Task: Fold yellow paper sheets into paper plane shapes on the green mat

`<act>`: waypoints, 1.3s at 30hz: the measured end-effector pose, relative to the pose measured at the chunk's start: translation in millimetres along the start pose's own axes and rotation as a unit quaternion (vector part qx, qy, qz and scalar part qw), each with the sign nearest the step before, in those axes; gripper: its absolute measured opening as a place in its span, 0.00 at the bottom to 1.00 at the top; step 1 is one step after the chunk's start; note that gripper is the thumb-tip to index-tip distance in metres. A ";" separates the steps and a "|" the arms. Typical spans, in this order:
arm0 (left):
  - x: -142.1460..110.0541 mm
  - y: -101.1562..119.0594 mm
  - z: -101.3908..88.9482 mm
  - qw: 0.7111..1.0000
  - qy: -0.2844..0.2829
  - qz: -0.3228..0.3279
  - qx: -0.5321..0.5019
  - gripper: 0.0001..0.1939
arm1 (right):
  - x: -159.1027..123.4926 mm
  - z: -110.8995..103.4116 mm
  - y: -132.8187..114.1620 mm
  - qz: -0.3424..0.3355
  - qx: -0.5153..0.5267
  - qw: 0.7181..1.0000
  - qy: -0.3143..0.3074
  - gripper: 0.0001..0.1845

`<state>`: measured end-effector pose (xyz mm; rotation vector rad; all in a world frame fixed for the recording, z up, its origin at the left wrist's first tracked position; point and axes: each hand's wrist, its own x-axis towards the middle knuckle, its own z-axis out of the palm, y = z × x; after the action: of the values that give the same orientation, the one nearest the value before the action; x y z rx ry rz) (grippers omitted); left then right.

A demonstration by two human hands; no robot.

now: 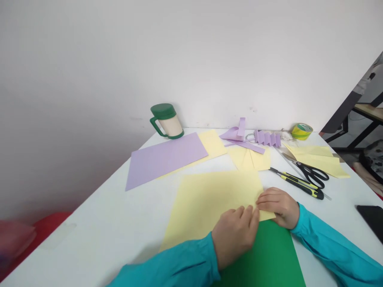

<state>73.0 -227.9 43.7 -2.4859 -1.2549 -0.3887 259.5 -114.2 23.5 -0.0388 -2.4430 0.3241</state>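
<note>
A large pale yellow paper sheet (209,199) lies on the white table (98,223), partly over a green sheet (269,255). My left hand (235,235) rests on the yellow sheet's near right part, fingers together and pressing down. My right hand (278,206) lies at the sheet's right corner, fingers curled onto the paper edge. Both sleeves are teal.
A purple sheet (164,159) and more yellow paper (317,159) lie further back. Purple folded pieces (266,138), a green-lidded jug (166,120), yellow-green tape (301,130), black scissors (311,173), a yellow-black utility knife (299,184) and a dark phone (372,219) are around.
</note>
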 end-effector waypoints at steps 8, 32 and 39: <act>-52.1 -54.0 -36.2 0.922 -0.175 -0.078 -0.335 0.15 | -12.5 -30.2 -8.3 0.231 0.326 0.912 -0.095 0.13; -71.2 -93.5 -18.1 0.723 -0.190 -0.454 -0.485 0.18 | -36.1 -40.9 -14.2 0.637 0.376 0.665 -0.105 0.28; -78.0 -72.6 -4.9 0.734 -0.084 -0.519 -0.430 0.29 | -35.8 -36.3 -20.1 0.632 0.065 0.760 -0.134 0.27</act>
<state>-31.3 -245.8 30.4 -2.0571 -3.0429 -1.2560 311.2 -129.6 33.5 -1.7183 -2.2468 1.1182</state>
